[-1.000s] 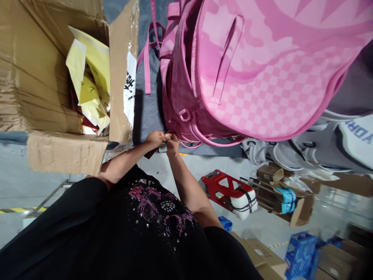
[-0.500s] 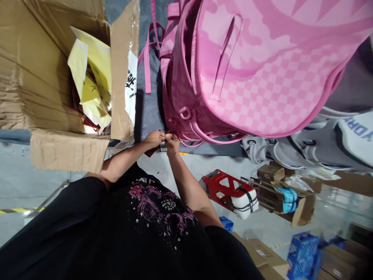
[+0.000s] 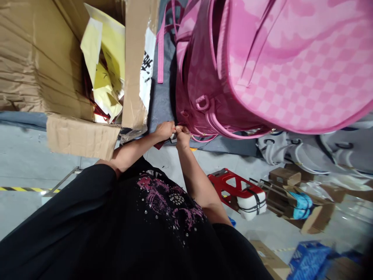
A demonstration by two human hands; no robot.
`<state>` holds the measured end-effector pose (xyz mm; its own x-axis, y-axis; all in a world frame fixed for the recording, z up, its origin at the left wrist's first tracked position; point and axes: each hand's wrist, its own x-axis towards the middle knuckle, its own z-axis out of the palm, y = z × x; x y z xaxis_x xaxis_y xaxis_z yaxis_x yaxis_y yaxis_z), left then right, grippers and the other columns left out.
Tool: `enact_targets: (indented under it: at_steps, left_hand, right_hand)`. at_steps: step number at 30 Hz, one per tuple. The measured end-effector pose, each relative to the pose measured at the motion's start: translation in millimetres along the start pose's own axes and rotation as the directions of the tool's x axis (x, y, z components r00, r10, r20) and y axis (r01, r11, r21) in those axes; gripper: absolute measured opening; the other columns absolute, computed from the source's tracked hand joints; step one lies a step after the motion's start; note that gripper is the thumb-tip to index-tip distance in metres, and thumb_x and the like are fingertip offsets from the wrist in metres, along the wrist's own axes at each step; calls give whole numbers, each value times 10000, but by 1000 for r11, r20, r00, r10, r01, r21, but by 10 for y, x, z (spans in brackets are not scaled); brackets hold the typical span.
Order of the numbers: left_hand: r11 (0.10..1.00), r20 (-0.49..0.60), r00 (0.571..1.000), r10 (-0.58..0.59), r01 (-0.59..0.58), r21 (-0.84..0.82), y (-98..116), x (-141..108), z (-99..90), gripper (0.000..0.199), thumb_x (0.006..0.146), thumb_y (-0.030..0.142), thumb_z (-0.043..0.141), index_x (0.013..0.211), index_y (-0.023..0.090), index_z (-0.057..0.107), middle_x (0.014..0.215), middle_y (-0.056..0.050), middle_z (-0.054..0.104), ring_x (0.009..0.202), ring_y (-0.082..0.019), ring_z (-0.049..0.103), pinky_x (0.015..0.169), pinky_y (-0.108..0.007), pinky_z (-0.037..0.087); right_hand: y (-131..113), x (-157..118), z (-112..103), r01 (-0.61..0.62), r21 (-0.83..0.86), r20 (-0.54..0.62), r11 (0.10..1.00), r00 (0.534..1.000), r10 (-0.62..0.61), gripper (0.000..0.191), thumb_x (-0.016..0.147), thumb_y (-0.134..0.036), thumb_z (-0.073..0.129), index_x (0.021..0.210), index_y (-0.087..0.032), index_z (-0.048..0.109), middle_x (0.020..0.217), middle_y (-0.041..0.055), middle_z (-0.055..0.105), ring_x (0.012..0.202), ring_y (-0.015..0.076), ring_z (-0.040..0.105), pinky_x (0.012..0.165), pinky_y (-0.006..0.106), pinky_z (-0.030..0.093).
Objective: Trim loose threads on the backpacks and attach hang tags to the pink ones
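A large pink backpack (image 3: 201,77) with a checkered and camouflage pattern lies on the grey cloth-covered table. At its lower left corner my left hand (image 3: 165,130) and my right hand (image 3: 183,137) meet, fingertips pinched together and almost touching. Whatever is between the fingers is too small to make out. Just below them hangs a dark red tag-like piece (image 3: 159,145), partly covered by my left hand. The bag's pink carry handles (image 3: 227,131) curve out to the right of my right hand.
An open cardboard box (image 3: 135,77) with yellow paper (image 3: 109,97) inside stands to the left. Grey-white bags (image 3: 303,146) line the right side. On the floor are a red stool (image 3: 230,182), a white bundle (image 3: 252,206), a blue crate (image 3: 310,258) and cartons.
The view has shifted, so the box, backpack and hands appear farther right and slightly higher. Both hands stay pinched together at the same corner of the backpack.
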<state>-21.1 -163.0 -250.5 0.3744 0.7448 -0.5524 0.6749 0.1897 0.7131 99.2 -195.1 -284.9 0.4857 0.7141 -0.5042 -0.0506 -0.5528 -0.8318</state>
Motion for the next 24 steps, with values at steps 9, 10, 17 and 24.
enact_targets:
  at_steps: [9, 10, 17, 24]
  left_hand:
    - [1000, 38, 999, 10, -10, 2, -3, -45, -23, 206, 971, 320, 582, 1045, 146, 665, 979, -44, 692, 898, -174, 645, 867, -370, 516]
    - [1000, 43, 999, 9, -9, 2, 1, -43, -22, 203, 977, 317, 572, 1024, 145, 669, 965, -45, 692, 902, -176, 649, 874, -376, 518]
    - [999, 34, 999, 17, -16, -31, 12, -7, 1, 197, 955, 307, 612, 1041, 143, 679, 1010, -63, 701, 941, -181, 653, 898, -377, 519]
    - [1000, 58, 998, 12, -11, -17, 48, -48, -21, 275, 972, 388, 606, 1093, 148, 660, 1072, -66, 686, 1000, -195, 662, 928, -420, 546]
  right_hand:
    - [-74, -81, 18, -75, 33, -58, 997, 995, 77, 108, 675, -176, 633, 696, -208, 532, 584, -69, 545, 557, 99, 478, 554, 236, 390]
    - [-71, -78, 14, -74, 33, -60, 997, 995, 76, 106, 674, -178, 631, 696, -207, 532, 584, -71, 544, 556, 95, 479, 555, 232, 389]
    - [-30, -44, -34, -65, 9, -55, 998, 996, 65, 187, 653, -255, 699, 698, -207, 524, 565, -90, 528, 534, 75, 464, 524, 205, 375]
    - [-40, -26, -70, -71, -32, -29, 997, 997, 70, 189, 651, -260, 705, 695, -206, 529, 556, -93, 542, 527, 80, 495, 531, 213, 406]
